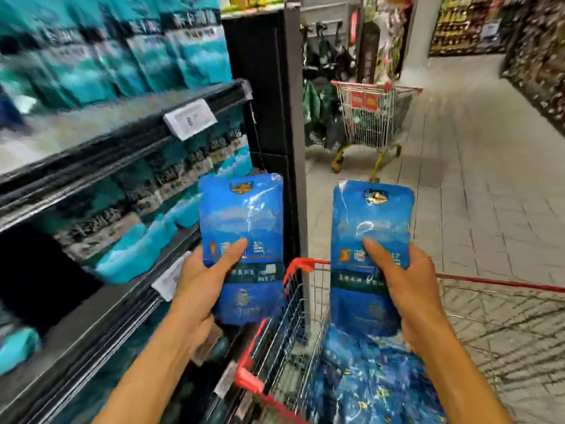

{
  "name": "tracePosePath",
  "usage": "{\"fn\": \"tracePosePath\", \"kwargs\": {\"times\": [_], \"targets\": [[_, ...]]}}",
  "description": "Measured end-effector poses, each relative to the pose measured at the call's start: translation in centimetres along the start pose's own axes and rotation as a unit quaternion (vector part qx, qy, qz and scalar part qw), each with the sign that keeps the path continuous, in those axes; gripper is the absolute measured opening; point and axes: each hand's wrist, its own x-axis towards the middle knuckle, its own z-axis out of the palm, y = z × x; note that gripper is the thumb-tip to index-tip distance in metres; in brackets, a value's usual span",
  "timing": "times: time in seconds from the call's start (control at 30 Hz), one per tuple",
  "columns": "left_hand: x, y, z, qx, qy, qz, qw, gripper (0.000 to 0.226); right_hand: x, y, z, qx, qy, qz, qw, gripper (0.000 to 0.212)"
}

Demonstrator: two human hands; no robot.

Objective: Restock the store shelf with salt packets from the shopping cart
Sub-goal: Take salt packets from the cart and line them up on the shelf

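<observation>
My left hand (201,283) grips a blue salt packet (241,215) upright by its lower part, thumb across the front. My right hand (403,286) grips a second blue salt packet (371,228) the same way, above the shopping cart (293,304). Several more blue packets (367,381) lie heaped inside the cart. The store shelf (128,148) stands to the left, its tiers filled with teal packets (195,50). The left packet hangs between the cart and the shelf's right end.
White price tags (189,117) hang on the shelf edges. A dark gap (36,276) opens on the middle tier at left. Another red-handled cart (374,117) stands farther down the tiled aisle (477,185), with more shelving at far right.
</observation>
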Motion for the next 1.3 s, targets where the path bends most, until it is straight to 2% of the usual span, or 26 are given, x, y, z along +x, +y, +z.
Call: {"fn": "tracePosePath", "kwargs": {"times": [0.13, 0.27, 0.5, 0.77, 0.9, 1.1, 1.3], "targets": [[-1.7, 5.1, -2.7, -0.018, 0.045, 0.049, 0.998, 0.035, 1.0, -3.6, 4.6, 0.028, -0.066, -0.041, 0.997, 0.030], [-3.5, 8.9, -5.6, -0.006, 0.111, 0.103, 0.989, 0.050, 1.4, -6.0, 9.3, 0.063, -0.147, -0.078, 0.984, 0.026], [-7.8, 13.4, -10.2, 0.007, 0.212, 0.155, 0.965, 0.042, 0.3, -8.8, 17.2, 0.104, -0.263, -0.102, 0.954, 0.036], [-13.3, 18.7, -15.4, 0.025, 0.313, 0.205, 0.927, 0.033, -5.3, -13.6, 25.9, 0.170, -0.422, -0.096, 0.885, 0.027], [-16.3, 21.4, -18.1, 0.032, 0.360, 0.218, 0.906, 0.043, -8.8, -16.3, 30.3, 0.186, -0.485, -0.102, 0.848, 0.028], [-20.6, 26.9, -23.9, 0.031, 0.417, 0.227, 0.880, 0.039, -14.6, -21.4, 37.8, 0.232, -0.563, -0.109, 0.786, 0.007], [-22.7, 32.6, -33.2, 0.042, 0.446, 0.223, 0.866, 0.033, -19.2, -25.5, 48.2, 0.223, -0.610, -0.041, 0.759, 0.024]]}}
